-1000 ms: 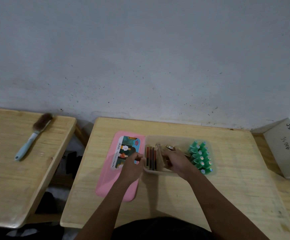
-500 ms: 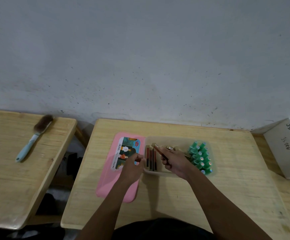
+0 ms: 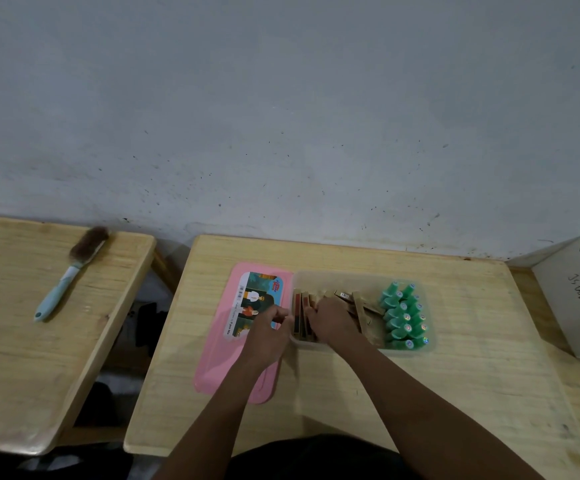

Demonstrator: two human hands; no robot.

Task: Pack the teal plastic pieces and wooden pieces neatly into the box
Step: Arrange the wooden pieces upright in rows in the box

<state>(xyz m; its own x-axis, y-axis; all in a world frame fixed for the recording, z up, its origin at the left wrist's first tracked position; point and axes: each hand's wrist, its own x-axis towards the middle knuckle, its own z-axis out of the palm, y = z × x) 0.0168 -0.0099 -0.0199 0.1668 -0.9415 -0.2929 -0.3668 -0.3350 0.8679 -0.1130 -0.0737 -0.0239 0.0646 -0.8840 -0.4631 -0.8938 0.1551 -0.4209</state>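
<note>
A clear plastic box stands mid-table. Several teal plastic pieces are packed in rows at its right end. Wooden pieces stand on edge in a row at its left end, and more wooden pieces lie loose and crossed in the middle. My left hand grips the box's left wall with curled fingers. My right hand is inside the box, fingers curled on a wooden piece set against the left row; the hand hides most of that piece.
A pink lid with a picture label lies flat just left of the box, under my left wrist. A brush with a light blue handle lies on the separate left table. A white cardboard box sits at the right edge.
My right hand has lowered the tilted wooden piece it held up down against the left row in the box. My left hand has stayed on the box's wall.
</note>
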